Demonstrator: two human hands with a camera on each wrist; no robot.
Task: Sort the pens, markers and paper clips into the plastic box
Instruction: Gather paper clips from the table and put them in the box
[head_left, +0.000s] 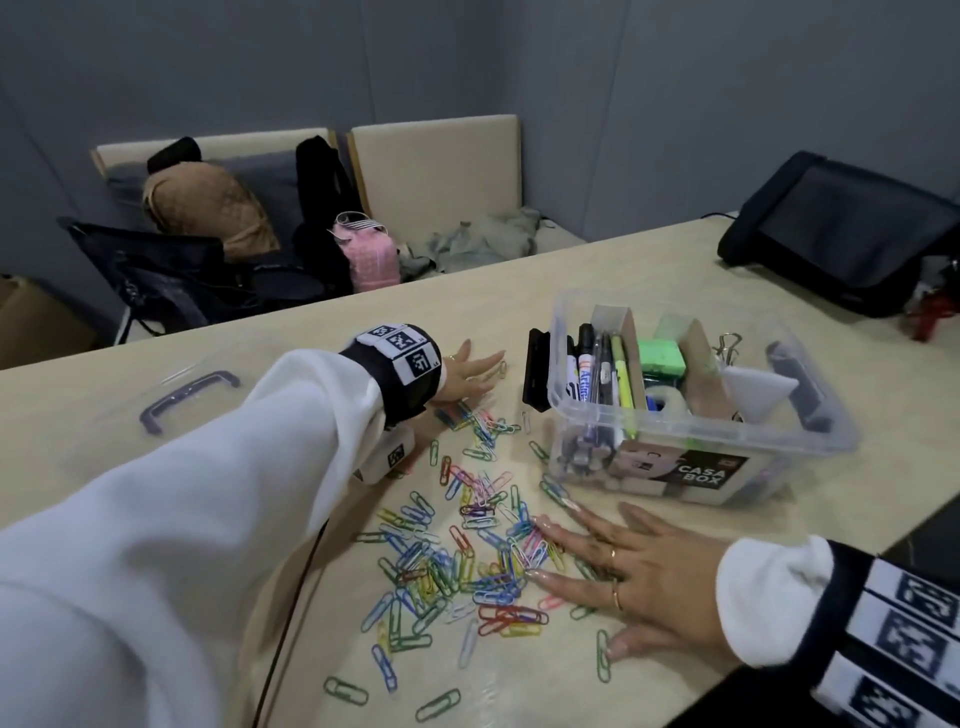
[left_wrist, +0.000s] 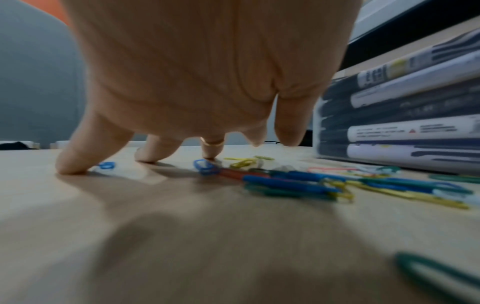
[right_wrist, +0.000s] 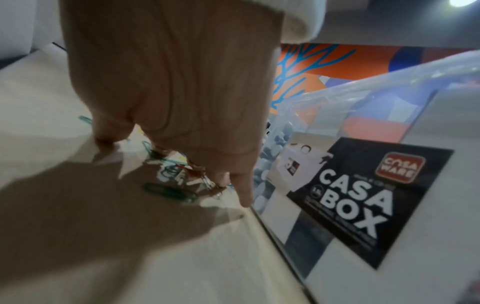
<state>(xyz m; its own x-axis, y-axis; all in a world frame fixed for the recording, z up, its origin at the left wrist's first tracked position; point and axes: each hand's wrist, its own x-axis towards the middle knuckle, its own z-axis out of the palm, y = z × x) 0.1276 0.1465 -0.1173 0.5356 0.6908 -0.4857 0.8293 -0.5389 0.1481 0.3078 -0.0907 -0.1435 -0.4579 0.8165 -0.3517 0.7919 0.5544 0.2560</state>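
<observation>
grey walls (head_left: 260, 62), beige bench (head_left: 436, 150), beige table (head_left: 649, 260)

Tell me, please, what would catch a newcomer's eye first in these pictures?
The scatter of coloured paper clips across the beige table stands out first, with the left hand flat at its far edge and the right hand spread at its near right. Just behind sits the clear plastic box, lid off, pens and markers already filed in its left compartment.

Both hands lie palm-down with fingers spread and straight, fingertips pressed to the tabletop (head_left: 311, 613). The left hand (head_left: 470, 375) reaches far forward on an outstretched, white-sleeved arm; the right hand (head_left: 641, 579) stays nearer the body, holding nothing.
</observation>
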